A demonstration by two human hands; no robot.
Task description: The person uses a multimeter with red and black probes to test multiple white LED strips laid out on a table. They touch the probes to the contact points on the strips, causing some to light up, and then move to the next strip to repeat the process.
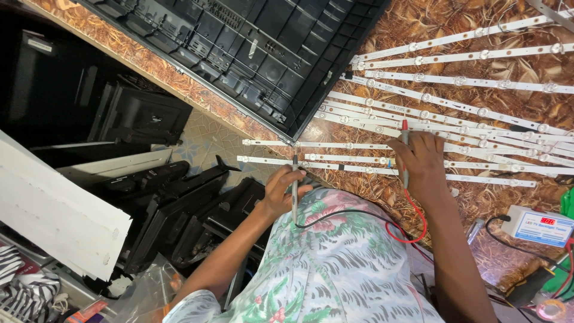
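Left hand (281,194): fingers closed around the black probe (295,185), which stands nearly upright in the picture with its tip up at the near end of a white light strip (311,145).
Right hand (421,161): fingers closed around the red probe (405,149), pinched like a pen — the red tip points away from the person onto the strips (454,81) just beyond the knuckles.
Strip under test: lies on the patterned brown surface (418,24) directly ahead of both hands, its long axis running left to right across the view.
Key relation: the two probes stand across the strip's length — black near its left end, red well along toward the middle; each hand covers its own side, with no crossing of arms.
Leads: the black lead (335,214) and red lead (412,230) trail back over the floral garment (335,269) toward the right.
Tester: a small white box with a red display (541,226) sits at the right edge of the surface, well apart from both hands.
Other items: a black panel back cover (263,48) lies tilted at top left, its corner just beside the strip ends; dark casings (149,197) stand below the surface edge at left.
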